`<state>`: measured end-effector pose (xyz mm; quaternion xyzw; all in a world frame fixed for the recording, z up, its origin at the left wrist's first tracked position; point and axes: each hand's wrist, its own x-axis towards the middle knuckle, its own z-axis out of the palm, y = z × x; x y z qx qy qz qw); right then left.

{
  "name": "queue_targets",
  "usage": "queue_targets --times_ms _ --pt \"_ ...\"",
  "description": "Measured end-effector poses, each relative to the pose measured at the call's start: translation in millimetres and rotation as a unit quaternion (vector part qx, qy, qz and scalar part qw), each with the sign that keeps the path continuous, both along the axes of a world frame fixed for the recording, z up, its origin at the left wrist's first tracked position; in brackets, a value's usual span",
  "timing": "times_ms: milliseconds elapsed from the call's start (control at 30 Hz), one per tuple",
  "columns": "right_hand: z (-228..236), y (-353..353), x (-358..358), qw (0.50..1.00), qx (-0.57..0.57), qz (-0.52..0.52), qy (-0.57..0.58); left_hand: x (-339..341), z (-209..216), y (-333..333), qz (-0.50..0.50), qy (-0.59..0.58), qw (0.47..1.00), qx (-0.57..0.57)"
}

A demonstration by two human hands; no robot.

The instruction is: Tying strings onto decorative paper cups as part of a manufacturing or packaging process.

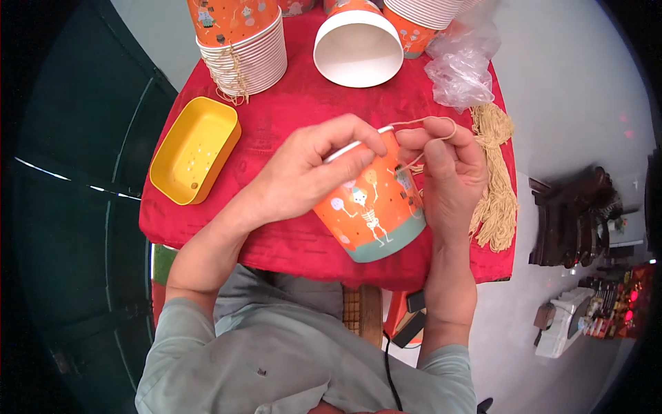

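My left hand (321, 162) grips an orange paper cup (379, 207) by its white rim, the thumb outside and the fingers over the edge. The cup is tilted, its teal base toward me, with skeleton and balloon pictures on its side. Close to the cup's right side, my right hand (448, 162) pinches a thin tan cord (431, 119). The cord runs from the cup's rim up and loops around the right fingertips. The inside of the cup is hidden from this view.
A yellow tray (161, 169) with small bits in it stands at left. A stack of cups (252, 65) with cords, a cup on its side (358, 52) and a clear plastic bag (465, 72) are at the back. A bundle of tan cords (495, 193) lies along the red-covered table's (276, 255) right edge.
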<state>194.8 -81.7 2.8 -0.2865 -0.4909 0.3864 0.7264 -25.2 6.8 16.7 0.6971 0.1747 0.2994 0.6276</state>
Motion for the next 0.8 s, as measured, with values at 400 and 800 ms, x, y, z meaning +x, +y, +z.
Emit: queue_targets --times_ms 400,800 --pt "5.0 -6.8 -3.3 0.997 -0.003 0.049 -0.056 4.1 1.0 -9.9 -0.007 0.017 0.995 0.101" --pt "4.8 -2.0 -0.8 0.994 -0.021 0.038 -0.098 11.0 1.0 -8.3 -0.031 -0.011 0.999 0.001"
